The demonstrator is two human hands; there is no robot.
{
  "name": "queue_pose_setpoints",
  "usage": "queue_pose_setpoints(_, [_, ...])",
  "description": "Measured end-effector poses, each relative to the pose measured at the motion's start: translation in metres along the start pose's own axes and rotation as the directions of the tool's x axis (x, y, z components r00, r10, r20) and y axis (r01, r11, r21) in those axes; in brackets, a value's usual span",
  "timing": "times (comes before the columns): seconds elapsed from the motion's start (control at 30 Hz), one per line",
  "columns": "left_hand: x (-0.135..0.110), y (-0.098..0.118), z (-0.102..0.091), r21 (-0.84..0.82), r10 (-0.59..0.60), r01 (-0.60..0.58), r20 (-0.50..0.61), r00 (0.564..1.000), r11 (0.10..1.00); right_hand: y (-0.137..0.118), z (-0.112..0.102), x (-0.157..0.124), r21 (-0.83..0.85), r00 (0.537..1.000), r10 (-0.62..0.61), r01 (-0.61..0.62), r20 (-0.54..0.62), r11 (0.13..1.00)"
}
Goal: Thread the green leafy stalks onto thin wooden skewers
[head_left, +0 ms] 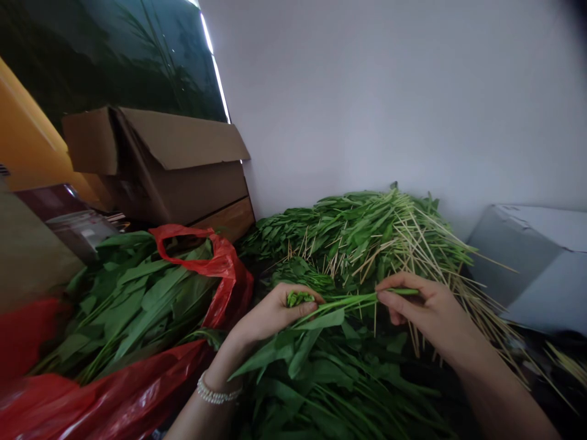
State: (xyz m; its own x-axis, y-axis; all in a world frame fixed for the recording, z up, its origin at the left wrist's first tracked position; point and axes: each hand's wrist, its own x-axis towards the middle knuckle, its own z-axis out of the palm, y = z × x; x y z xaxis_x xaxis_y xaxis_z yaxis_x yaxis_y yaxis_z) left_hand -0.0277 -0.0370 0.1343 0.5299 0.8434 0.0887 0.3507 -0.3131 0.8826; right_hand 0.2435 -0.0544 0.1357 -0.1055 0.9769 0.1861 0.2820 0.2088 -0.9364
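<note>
My left hand (274, 313) is closed around a folded wad of green leaf pieces (299, 298) and pinches one end of a leafy green stalk (352, 299). My right hand (424, 305) pinches the other end of that stalk between thumb and forefinger. The stalk runs level between both hands, with a leaf (321, 320) hanging near the left thumb. A pearl bracelet (215, 395) circles my left wrist. Below my hands lies a heap of loose leafy greens (330, 379).
Behind the hands is a pile of greens threaded on thin wooden skewers (389, 235). A red plastic bag (220, 263) full of greens lies at left. Cardboard boxes (169, 165) stand behind it; a grey box (532, 263) is at right by the white wall.
</note>
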Motion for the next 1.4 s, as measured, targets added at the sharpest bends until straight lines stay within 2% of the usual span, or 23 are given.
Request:
queue_pose_setpoints(0.1, [0.0,0.001,0.004,0.14,0.052,-0.057,0.036,0.998,0.988,-0.003,-0.001,-0.002,-0.05,0.999,-0.033,0.034,0.029,0.998])
queue_pose_setpoints(0.23, [0.001,-0.001,0.009,0.346,0.153,-0.158,0.043,0.987,0.925,-0.007,-0.004,-0.004,-0.119,0.992,-0.09,0.1,0.091,0.988])
queue_pose_setpoints(0.37, [0.004,-0.006,0.014,0.473,0.214,-0.161,-0.06,0.975,0.866,-0.01,-0.006,-0.006,-0.228,0.976,-0.144,0.179,0.163,0.957])
queue_pose_setpoints(0.47, [0.007,-0.009,0.018,0.51,0.249,-0.113,-0.206,0.946,0.853,-0.01,-0.002,-0.006,-0.268,0.958,-0.215,0.261,0.187,0.927])
queue_pose_setpoints(0.53, [0.01,-0.011,0.018,0.451,0.241,-0.071,-0.332,0.912,0.89,-0.009,0.001,-0.006,-0.255,0.942,-0.266,0.313,0.203,0.915])
queue_pose_setpoints(0.63, [0.013,-0.017,0.01,0.201,0.109,-0.006,-0.509,0.854,0.98,-0.008,0.001,-0.006,-0.225,0.924,-0.333,0.371,0.19,0.901])
queue_pose_setpoints(0.73, [0.01,-0.026,-0.006,-0.085,-0.057,-0.001,-0.673,0.738,0.996,-0.009,-0.006,-0.007,-0.221,0.923,-0.371,0.385,0.104,0.896])
queue_pose_setpoints(0.8, [0.007,-0.029,-0.017,-0.178,-0.105,-0.035,-0.716,0.691,0.983,-0.008,-0.011,-0.007,-0.236,0.932,-0.358,0.361,0.057,0.902])
queue_pose_setpoints(0.83, [0.005,-0.029,-0.021,-0.199,-0.109,-0.051,-0.713,0.693,0.979,-0.008,-0.013,-0.007,-0.245,0.939,-0.34,0.34,0.046,0.908])
queue_pose_setpoints(0.93, [-0.001,-0.026,-0.027,-0.212,-0.079,-0.086,-0.663,0.744,0.973,-0.006,-0.012,-0.006,-0.247,0.958,-0.282,0.284,0.046,0.927])
queue_pose_setpoints(1.07, [-0.005,-0.017,-0.029,-0.19,0.018,-0.181,-0.642,0.766,0.965,-0.005,-0.004,-0.004,-0.28,0.968,-0.248,0.25,0.043,0.927])
queue_pose_setpoints(1.13, [-0.008,-0.011,-0.028,-0.124,0.067,-0.188,-0.638,0.767,0.974,-0.006,-0.002,-0.004,-0.308,0.971,-0.237,0.237,0.037,0.921])
queue_pose_setpoints(1.23, [-0.016,0.004,-0.022,0.075,0.14,-0.119,-0.601,0.787,0.99,-0.008,0.001,-0.004,-0.32,0.971,-0.237,0.23,0.017,0.919])
queue_pose_setpoints(1.3, [-0.022,0.015,-0.013,0.189,0.18,-0.099,-0.479,0.859,0.977,-0.009,0.002,-0.004,-0.324,0.971,-0.239,0.228,0.007,0.918])
queue_pose_setpoints(1.37, [-0.026,0.024,-0.004,0.267,0.2,-0.13,-0.257,0.945,0.955,-0.009,0.003,-0.005,-0.322,0.972,-0.233,0.22,-0.001,0.921])
queue_pose_setpoints(1.4, [-0.026,0.027,0.001,0.299,0.207,-0.154,-0.155,0.966,0.942,-0.009,0.004,-0.005,-0.317,0.973,-0.229,0.216,-0.003,0.923])
